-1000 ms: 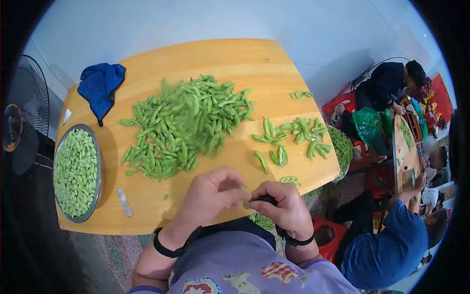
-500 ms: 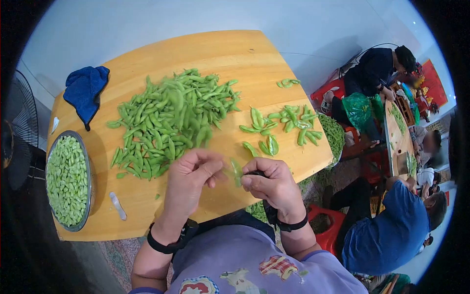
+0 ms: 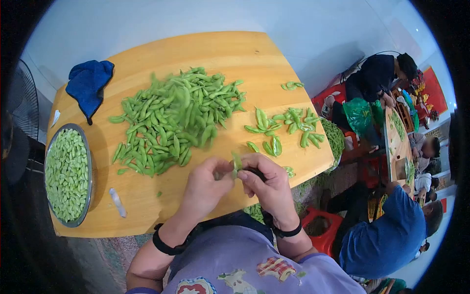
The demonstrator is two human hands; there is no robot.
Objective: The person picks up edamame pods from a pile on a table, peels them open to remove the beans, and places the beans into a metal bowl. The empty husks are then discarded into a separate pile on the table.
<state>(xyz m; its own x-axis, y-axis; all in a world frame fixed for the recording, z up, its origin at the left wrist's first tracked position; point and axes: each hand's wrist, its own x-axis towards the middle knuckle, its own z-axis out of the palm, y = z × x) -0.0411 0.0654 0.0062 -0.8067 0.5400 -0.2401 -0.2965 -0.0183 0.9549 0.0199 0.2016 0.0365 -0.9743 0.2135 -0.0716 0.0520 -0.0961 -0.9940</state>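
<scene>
A green soybean pod (image 3: 236,160) stands upright between my hands, just above the table's front edge. My left hand (image 3: 208,185) pinches it from the left with thumb and fingertips. My right hand (image 3: 268,185) closes on the same pod from the right, its thumb near the pod's lower end. Something dark shows among the right fingers, but I cannot make out what it is. Beyond my hands lies a big heap of whole pods (image 3: 171,115). Split, flattened pods (image 3: 272,146) lie to the right. At the left, a metal bowl (image 3: 90,188) holds shelled green beans (image 3: 67,171).
A blue cloth (image 3: 89,84) lies at the table's (image 3: 230,46) back left, and a whitish strip (image 3: 117,202) near the bowl. More pods (image 3: 333,139) fill a container past the right edge. Red stools (image 3: 320,232) and seated people (image 3: 387,230) are at the right.
My left hand has moved right to meet my right hand at the pod. The pod has risen slightly. A split pod beside my right hand now shows. The view has shifted a little.
</scene>
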